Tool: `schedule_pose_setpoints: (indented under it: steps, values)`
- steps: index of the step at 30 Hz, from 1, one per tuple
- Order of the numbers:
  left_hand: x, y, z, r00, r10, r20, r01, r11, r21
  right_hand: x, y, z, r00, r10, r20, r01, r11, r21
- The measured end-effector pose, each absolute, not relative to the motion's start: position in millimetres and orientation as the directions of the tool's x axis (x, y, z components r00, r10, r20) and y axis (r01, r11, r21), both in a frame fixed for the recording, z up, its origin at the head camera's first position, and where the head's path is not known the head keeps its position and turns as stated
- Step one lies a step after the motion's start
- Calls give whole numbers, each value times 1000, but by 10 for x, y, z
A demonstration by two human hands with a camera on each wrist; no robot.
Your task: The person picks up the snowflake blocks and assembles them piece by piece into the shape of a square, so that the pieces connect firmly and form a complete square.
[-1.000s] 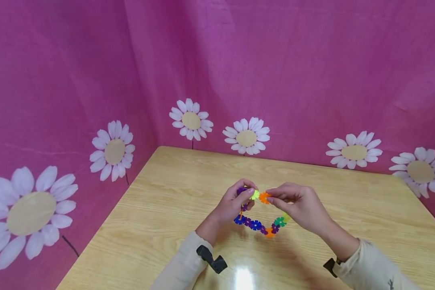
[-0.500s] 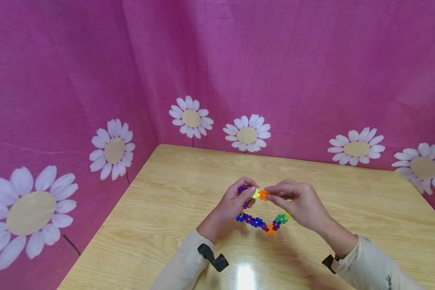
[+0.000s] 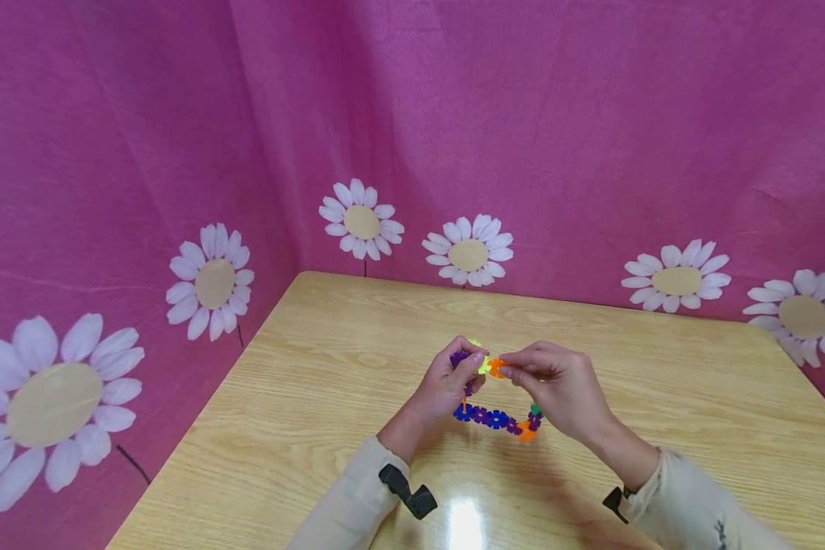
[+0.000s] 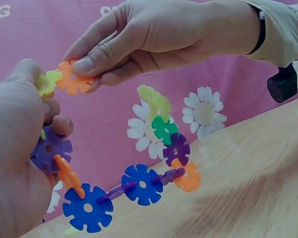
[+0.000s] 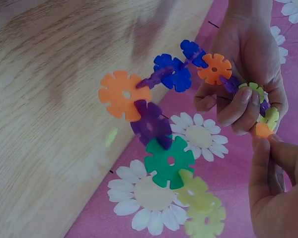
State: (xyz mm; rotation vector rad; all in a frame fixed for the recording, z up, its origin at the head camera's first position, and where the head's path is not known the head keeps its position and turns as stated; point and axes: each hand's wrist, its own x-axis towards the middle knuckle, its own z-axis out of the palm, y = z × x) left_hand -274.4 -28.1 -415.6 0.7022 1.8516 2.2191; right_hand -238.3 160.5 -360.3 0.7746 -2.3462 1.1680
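My left hand (image 3: 447,382) holds one end of a chain of flower-shaped plastic interlocking discs, its thumb pressed on a yellow disc (image 4: 48,83). Finger and thumb of my right hand (image 3: 564,386) pinch an orange disc (image 4: 75,78), whose edge meets that yellow one. From the left hand the chain hangs in a curve above the table: a purple disc (image 4: 50,161), blue discs (image 4: 77,209), another orange disc (image 5: 111,91), a green disc (image 5: 158,163). Pale yellow discs (image 4: 159,105) form its far end, below the right hand and mostly hidden behind it in the head view.
The wooden table (image 3: 282,428) lies under both hands. A pink cloth (image 3: 550,137) printed with white daisies encloses its back and left side. Black camera mounts (image 3: 409,493) sit on both wrists. A small yellow-green patch (image 5: 111,137) shows on the table in the right wrist view.
The orange disc has closed the small gap to the yellow disc. My right hand has shifted slightly left, and the hanging chain has swung right, its green disc now partly behind that hand.
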Motion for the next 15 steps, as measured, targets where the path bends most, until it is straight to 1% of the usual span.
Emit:
schedule_pose_setpoints:
  steps: [9,15]
  values:
    - [-2737,-289,-4126,-889,408,206,152,-160,975,-2408,1572,-3604,-719,-306,624,-678,502,-536]
    - [-2771,-347,-4107,-901,402,166,115,-149,982,-2419,1523,-3582,-705,-318,634,-699,463,-545]
